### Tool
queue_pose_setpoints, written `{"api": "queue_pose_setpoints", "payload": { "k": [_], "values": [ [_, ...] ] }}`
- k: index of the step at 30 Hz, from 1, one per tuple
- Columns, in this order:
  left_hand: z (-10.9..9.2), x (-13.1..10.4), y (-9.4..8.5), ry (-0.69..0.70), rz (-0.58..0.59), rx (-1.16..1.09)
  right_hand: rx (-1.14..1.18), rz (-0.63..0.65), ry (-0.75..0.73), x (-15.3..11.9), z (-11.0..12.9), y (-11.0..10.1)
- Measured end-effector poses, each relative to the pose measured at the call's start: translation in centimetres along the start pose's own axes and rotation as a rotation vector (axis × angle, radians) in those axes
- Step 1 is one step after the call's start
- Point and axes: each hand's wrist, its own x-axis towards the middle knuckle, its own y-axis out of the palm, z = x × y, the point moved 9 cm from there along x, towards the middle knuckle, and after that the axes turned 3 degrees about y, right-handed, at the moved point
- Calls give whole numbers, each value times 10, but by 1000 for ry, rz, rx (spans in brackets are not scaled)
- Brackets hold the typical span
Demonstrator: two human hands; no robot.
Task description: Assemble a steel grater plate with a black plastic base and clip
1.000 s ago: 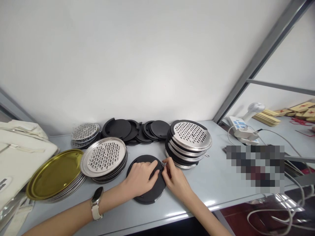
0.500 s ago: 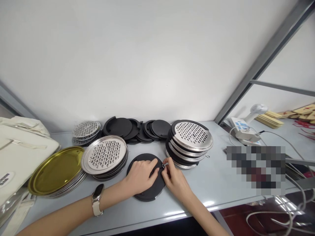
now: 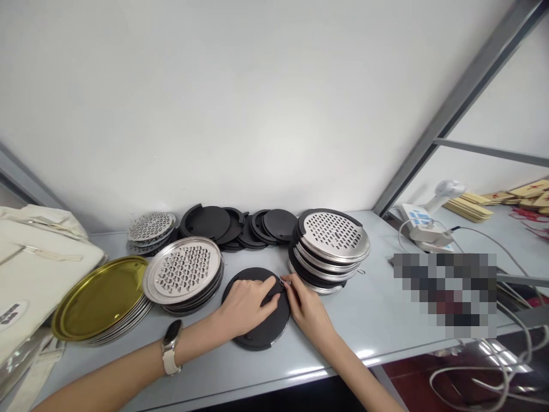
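Note:
A black round disc (image 3: 261, 333) lies on the table in front of me, with a thin shiny rim showing along its lower right edge. My left hand (image 3: 249, 303) rests over it, fingers bent down onto its top and the thumb stretched toward its right side. At the disc's upper right edge, my right hand (image 3: 305, 306) pinches a small metal loop (image 3: 282, 281). The fingertips of both hands nearly meet there and partly cover the loop. Just behind stands a stack of round metal graters (image 3: 334, 233) with black parts between them; a similar wire loop (image 3: 362, 272) sticks out from its side.
To the left are a grater pile (image 3: 182, 272), gold-coloured round trays (image 3: 100, 297), perforated discs (image 3: 150, 227) and a cream bag (image 3: 38, 257). Black discs (image 3: 210, 223) lie along the wall. On the right are a white scanner-like device (image 3: 441, 194), cables and a blurred-out patch.
My right hand's fingers have straightened a little and shifted slightly up at the loop. The left hand stays on the disc, almost unmoved.

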Motion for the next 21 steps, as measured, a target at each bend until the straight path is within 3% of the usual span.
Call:
{"api": "queue_pose_setpoints", "payload": {
  "k": [21],
  "values": [
    [5,3,3,-90,33,14,23,16,-52,2,2,2]
  ]
}}
